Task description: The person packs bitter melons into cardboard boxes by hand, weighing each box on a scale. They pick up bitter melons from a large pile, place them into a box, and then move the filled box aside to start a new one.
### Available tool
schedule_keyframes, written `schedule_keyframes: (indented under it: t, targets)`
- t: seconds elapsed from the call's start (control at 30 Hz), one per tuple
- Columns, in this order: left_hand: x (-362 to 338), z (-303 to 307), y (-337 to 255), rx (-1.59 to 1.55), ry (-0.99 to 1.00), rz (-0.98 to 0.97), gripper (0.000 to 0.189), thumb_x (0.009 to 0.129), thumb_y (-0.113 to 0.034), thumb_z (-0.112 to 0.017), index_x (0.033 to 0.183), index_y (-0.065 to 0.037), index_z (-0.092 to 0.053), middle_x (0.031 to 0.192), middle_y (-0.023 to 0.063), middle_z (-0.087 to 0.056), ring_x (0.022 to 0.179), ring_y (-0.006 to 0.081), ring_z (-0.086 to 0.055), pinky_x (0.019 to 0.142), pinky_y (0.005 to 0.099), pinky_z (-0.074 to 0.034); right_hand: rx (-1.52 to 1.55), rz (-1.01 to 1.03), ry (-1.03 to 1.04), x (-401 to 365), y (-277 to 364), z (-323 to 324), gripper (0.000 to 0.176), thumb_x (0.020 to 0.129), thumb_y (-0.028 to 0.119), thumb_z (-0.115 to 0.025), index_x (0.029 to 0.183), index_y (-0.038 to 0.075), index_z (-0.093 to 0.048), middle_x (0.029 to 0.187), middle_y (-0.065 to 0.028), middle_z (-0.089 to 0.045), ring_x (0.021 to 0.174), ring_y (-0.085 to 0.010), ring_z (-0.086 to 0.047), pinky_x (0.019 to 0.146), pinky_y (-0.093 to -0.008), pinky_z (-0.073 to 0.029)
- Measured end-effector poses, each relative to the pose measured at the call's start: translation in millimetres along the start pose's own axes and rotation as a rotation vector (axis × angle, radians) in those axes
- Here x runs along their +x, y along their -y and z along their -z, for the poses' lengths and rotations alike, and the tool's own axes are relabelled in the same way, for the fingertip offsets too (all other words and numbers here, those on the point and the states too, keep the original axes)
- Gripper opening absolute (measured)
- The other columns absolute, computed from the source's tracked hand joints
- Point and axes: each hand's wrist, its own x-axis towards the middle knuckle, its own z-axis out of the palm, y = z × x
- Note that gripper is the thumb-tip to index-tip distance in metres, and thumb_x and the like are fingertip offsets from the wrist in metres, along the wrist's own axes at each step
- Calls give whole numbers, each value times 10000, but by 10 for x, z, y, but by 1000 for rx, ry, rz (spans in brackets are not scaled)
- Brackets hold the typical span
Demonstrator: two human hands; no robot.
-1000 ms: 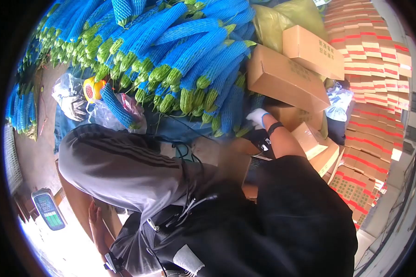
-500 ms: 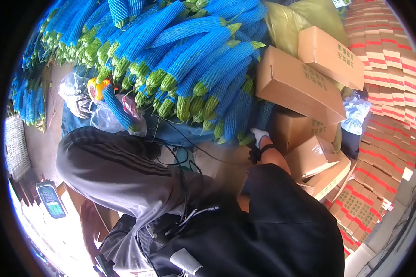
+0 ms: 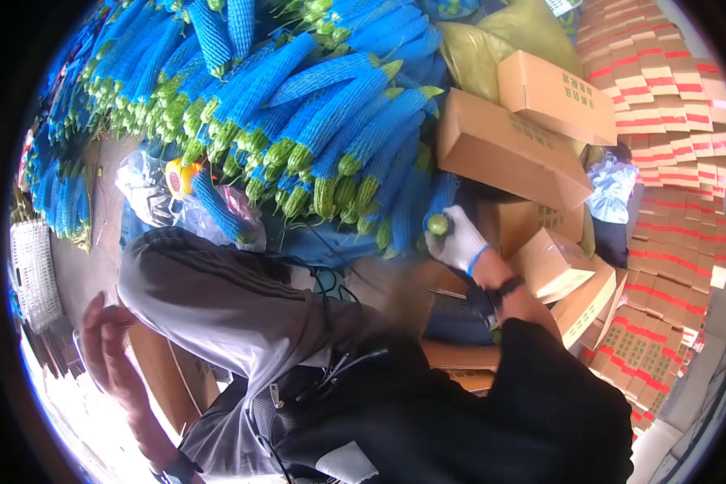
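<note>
Gloved right hand wraps the green tip of a net-sleeved gourd at the lower edge of the pile, bare left hand spread; the gourd seems light, firm, bruisable, best gripped mid-body over the netting.

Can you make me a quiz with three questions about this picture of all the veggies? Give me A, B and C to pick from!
1. Where are the printed cardboard boxes?
A) right of the gourd pile
B) on top of the pile
C) hanging overhead

2. What colour are the nets around the gourds?
A) red
B) blue
C) white

3. What is the gloved right hand doing?
A) lying flat on a box
B) waving in the air
C) gripping a gourd

Answers:
1 A, the boxes lie stacked at the pile's right edge.
2 B, every net is bright blue, with green ends poking out.
3 C, the fingers close round the gourd's green end.
</note>
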Motion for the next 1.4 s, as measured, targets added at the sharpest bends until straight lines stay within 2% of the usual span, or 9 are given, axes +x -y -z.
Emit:
schedule_keyframes:
  t: [0.23,0.4,0.6,0.67,0.83,1.0,1.1,1.13,1.4]
  targets:
    - [-63,-1207,-904,-346,506,183,948,974,-626,-684,1600,21,-387,1411,191,-627,1288,278,-639,1101,418,-480,-489,78,690,-1154,-964,-1192,421,1016,293,-625,1311,-7,-605,1138,-118,-722,1058,-228,-699,971,-415,-561]
    - [-45,-1197,-856,-582,462,344,1047,890,-595,-773,1613,24,-338,1403,200,-612,1230,286,-648,1022,441,-538,-1150,665,1187,-1620,-1254,-2028,603,994,203,-731,1493,-42,-498,1241,-141,-708,1179,-217,-647,1052,-370,-507]
    - [-181,32,-327,-816,120,377,984,950,-357,-771,1695,-78,-191,1206,92,-613,940,179,-671,729,339,-665,-1406,897,-36,216,-96,-1017,400,971,222,-728,1276,-31,-674,1147,-117,-750,1023,-180,-703,930,-346,-560]
    - [-300,413,41,-629,-12,469,910,951,-367,-777,1668,-77,-298,1177,90,-635,929,163,-674,739,304,-632,-1366,493,-16,828,275,-447,581,918,298,-790,1346,-63,-636,1183,-156,-736,1081,-246,-697,1000,-374,-528]
    - [-950,1248,1573,-163,-228,733,602,979,-308,-749,1485,-83,-514,1147,76,-679,979,196,-695,822,345,-599,-1397,446,-390,1455,69,138,741,846,470,-844,1313,-81,-677,1229,-194,-749,1080,-355,-692,1005,-442,-502]
    - [-1560,1237,1868,14,-219,848,877,956,-145,-766,1660,-22,-258,1462,178,-518,1277,268,-583,1053,393,-511,-1091,335,-265,1347,101,13,616,932,429,-760,1390,35,-641,1268,-148,-732,1136,-308,-682,1016,-421,-509]
    - [-1557,1100,2368,271,-119,693,894,849,-229,-820,1596,14,-393,1498,264,-509,1329,326,-566,1073,395,-517,-875,247,-279,1537,240,61,589,976,384,-725,1477,111,-585,1280,-82,-724,1158,-281,-673,987,-407,-526]
    - [-1528,966,2155,223,-176,806,800,834,-237,-807,1534,-17,-489,1411,252,-607,1248,316,-629,1035,403,-538,-958,330,-230,1443,133,-6,655,1000,607,-625,1415,101,-647,1352,-26,-665,1219,-199,-598,1025,-379,-480]
    - [-1366,746,2407,596,-129,685,632,846,-345,-800,1386,-118,-562,1205,214,-692,1132,403,-689,951,490,-559,-729,73,-24,1841,569,571,648,985,577,-653,1449,126,-614,1364,-44,-672,1190,-235,-644,1058,-446,-507]
